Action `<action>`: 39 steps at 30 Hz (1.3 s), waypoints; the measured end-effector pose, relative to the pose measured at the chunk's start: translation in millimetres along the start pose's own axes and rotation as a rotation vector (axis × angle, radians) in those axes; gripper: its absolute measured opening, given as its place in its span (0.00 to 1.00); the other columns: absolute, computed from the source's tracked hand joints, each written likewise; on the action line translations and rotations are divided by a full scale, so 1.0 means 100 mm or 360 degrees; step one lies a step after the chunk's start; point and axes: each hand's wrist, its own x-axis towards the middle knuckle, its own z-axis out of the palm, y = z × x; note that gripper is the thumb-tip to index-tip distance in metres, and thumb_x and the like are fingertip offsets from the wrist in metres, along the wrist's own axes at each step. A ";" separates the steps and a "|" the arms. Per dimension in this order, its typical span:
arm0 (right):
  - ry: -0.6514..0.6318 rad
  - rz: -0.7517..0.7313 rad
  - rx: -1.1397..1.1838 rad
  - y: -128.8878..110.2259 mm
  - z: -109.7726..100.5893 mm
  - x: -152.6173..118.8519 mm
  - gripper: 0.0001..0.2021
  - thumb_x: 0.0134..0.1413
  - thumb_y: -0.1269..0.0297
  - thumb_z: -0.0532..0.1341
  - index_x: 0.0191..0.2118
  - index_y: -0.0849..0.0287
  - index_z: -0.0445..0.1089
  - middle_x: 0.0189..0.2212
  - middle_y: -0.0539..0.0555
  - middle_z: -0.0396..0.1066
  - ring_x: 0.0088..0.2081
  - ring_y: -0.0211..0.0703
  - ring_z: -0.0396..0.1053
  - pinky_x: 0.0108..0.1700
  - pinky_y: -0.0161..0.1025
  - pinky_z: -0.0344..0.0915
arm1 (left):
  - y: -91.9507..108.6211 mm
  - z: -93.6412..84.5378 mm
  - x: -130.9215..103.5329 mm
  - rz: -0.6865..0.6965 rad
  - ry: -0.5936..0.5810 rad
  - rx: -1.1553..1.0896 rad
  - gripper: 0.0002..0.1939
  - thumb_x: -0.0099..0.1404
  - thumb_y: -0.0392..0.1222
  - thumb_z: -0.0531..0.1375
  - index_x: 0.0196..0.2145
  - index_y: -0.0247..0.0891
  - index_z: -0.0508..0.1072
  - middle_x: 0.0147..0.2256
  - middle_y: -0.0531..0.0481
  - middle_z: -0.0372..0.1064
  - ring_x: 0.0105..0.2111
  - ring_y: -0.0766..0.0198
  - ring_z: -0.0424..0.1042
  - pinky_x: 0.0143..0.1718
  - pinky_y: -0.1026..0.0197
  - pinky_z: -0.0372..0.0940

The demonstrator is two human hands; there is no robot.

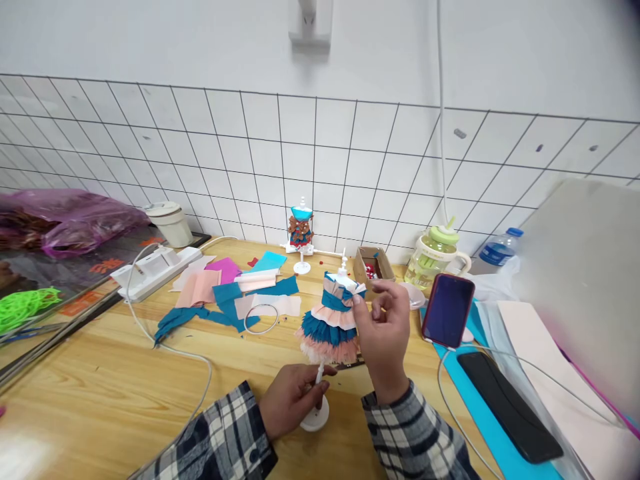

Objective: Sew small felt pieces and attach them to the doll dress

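Observation:
A small white mannequin stand wears a layered dress (329, 327) of peach and teal crepe paper, with a teal band and a bow (356, 293) at the chest. My left hand (295, 398) is closed around the stand's thin white pole (320, 373), just above its round base (316, 419). At the bodice, my right hand (385, 330) has its thumb and forefinger at the outer edge of the bow, with the other fingers curled. The exact contact there is partly hidden by the fingers.
Crepe paper pieces (227, 300) and a ring (261, 319) lie to the left. Behind are a second dressed mannequin (301, 233) and a cardboard box (374, 261). A power strip (159, 272), jug (436, 257), upright phone (448, 311) and black phone (509, 407) flank the work; cables cross the table.

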 end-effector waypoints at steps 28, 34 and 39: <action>-0.0180 -0.0398 -0.0476 -0.04 -0.04 0.03 0.10 0.51 0.66 0.59 0.39 0.54 0.75 0.45 0.56 0.61 0.29 0.35 0.60 0.37 0.41 0.64 | -0.06 0.03 0.03 -0.0219 -0.0019 -0.0354 0.23 0.65 0.52 0.51 0.45 0.32 0.73 0.19 0.51 0.69 0.21 0.68 0.64 0.26 0.67 0.60; -0.0199 -0.0393 -0.0449 -0.05 -0.04 0.02 0.11 0.52 0.67 0.59 0.40 0.53 0.75 0.46 0.55 0.60 0.27 0.34 0.59 0.37 0.40 0.64 | -0.08 0.03 0.03 -0.0251 -0.0008 -0.0348 0.23 0.65 0.53 0.51 0.46 0.32 0.72 0.20 0.52 0.69 0.20 0.69 0.63 0.25 0.67 0.60; -0.0224 -0.0312 -0.0357 -0.05 -0.06 0.04 0.10 0.54 0.66 0.58 0.39 0.53 0.75 0.45 0.56 0.61 0.28 0.34 0.59 0.37 0.41 0.64 | -0.09 0.04 0.03 -0.0239 -0.0029 -0.0304 0.22 0.65 0.53 0.51 0.45 0.33 0.72 0.20 0.52 0.69 0.20 0.69 0.63 0.25 0.68 0.59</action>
